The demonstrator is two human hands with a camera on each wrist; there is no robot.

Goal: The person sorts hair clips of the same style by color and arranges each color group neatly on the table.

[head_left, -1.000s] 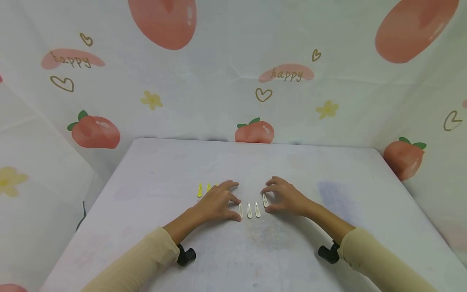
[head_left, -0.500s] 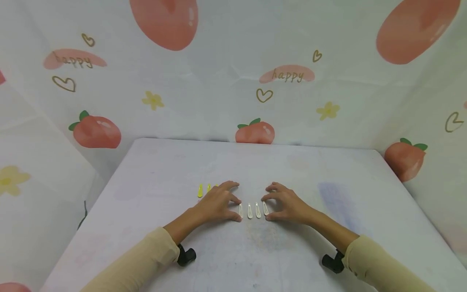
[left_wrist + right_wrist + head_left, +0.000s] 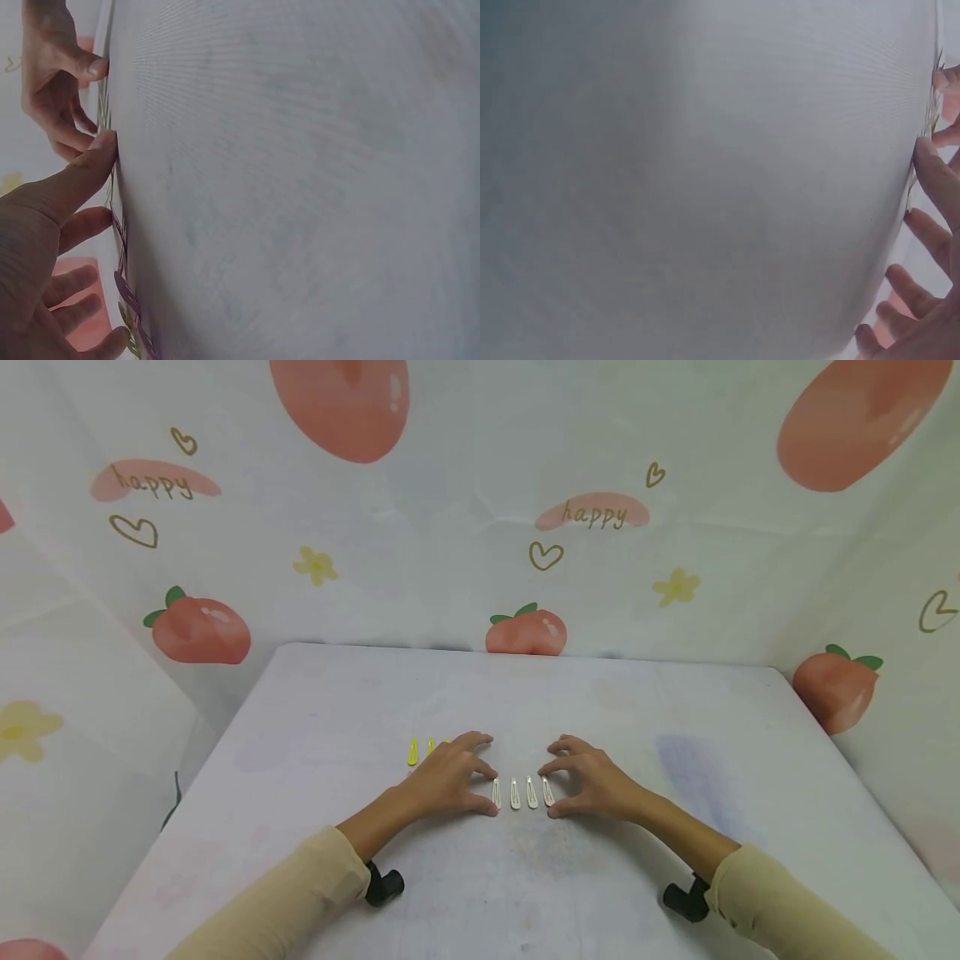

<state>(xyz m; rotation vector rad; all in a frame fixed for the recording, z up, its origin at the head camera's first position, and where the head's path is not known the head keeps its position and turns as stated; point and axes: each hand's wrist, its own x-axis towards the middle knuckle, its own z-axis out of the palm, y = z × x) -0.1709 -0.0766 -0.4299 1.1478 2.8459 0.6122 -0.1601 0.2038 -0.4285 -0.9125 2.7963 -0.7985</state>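
Several white snap hair clips lie side by side in a row on the table, between my two hands. My left hand (image 3: 444, 777) holds the leftmost white hair clip (image 3: 496, 793) lengthwise, forefinger at its far end and thumb at its near end. At the other end of the row, my right hand (image 3: 596, 781) pinches the rightmost white hair clip (image 3: 548, 791) the same way. Two middle clips, one the white hair clip (image 3: 515, 794), lie untouched between them. The other fingers of both hands are spread. Both wrist views show the clips nearly edge-on.
Behind my left hand stands a row of yellow hair clips (image 3: 413, 752), partly hidden by that hand. Purple clips (image 3: 127, 291) show beyond the fingers in the left wrist view. A printed cloth (image 3: 450, 552) hangs behind the white table (image 3: 637, 877).
My right hand has brought its white hair clip nearer to me, level with the others in the row. The left hand has stayed at its clip.
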